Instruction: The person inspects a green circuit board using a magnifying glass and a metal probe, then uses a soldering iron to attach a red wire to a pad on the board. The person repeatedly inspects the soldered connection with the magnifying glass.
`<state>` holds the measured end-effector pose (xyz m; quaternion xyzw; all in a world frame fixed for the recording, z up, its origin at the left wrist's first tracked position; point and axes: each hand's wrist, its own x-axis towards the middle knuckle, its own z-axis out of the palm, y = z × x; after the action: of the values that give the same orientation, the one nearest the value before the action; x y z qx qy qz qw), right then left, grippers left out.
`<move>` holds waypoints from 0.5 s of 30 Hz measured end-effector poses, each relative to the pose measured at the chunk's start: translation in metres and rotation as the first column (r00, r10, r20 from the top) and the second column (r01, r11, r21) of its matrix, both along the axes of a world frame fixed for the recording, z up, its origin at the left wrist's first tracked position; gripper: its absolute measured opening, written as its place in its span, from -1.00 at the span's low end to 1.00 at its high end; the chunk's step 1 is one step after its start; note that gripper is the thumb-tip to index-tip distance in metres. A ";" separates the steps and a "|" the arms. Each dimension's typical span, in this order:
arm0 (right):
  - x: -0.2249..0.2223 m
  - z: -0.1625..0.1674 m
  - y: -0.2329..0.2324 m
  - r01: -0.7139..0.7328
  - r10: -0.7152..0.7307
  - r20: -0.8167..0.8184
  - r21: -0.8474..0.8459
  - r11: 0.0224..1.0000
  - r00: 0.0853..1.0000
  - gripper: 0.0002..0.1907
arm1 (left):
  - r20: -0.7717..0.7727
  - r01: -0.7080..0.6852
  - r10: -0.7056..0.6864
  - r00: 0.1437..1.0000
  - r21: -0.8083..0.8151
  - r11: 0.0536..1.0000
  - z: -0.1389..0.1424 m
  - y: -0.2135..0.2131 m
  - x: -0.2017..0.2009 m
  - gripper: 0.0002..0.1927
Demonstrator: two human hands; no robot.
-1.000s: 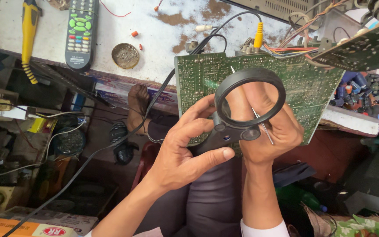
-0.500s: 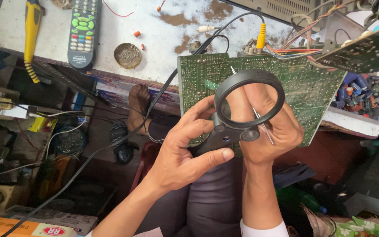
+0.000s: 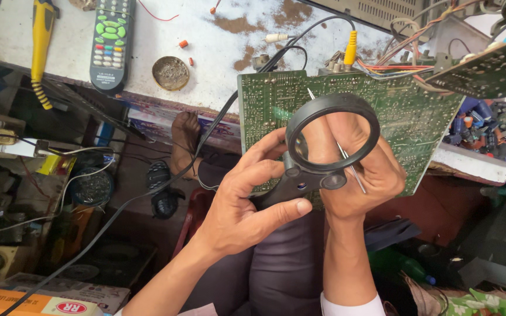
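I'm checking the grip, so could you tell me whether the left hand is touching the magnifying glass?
Touching: the head view shows the left hand pinching the magnifying glass handle between thumb and fingers.

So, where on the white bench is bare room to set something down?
A bare patch of the white bench lies between the remote control and the white plug, above the round tin. Right of the yellow plug, wires and boards crowd it.

Both forearms rise from the bottom edge of the view and meet near the middle. The left hand [image 3: 247,205] is curled, thumb stretched rightward, fingers bent in a grip. The right hand [image 3: 358,175] is closed, knuckles facing up, its wrist upright.
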<state>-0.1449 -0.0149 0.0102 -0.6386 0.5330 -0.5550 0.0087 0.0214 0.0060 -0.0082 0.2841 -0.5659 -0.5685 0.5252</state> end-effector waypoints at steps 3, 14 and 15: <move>0.001 0.000 0.001 0.007 -0.007 0.006 0.010 1.000 1.000 -0.69 | 0.012 -0.006 0.006 1.000 -0.012 1.000 0.000 0.000 0.000 -0.61; 0.003 0.002 0.001 0.013 -0.014 0.015 0.019 1.000 1.000 -0.71 | -0.006 0.006 -0.006 1.000 -0.008 1.000 -0.001 0.001 0.000 -0.61; 0.004 0.003 0.001 0.019 -0.019 0.012 0.012 1.000 1.000 -0.72 | -0.006 0.006 -0.006 1.000 -0.010 1.000 -0.001 0.001 0.000 -0.61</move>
<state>-0.1410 -0.0140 0.0128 -0.6302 0.5423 -0.5555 0.0105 0.0217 0.0065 -0.0089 0.2779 -0.5680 -0.5680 0.5268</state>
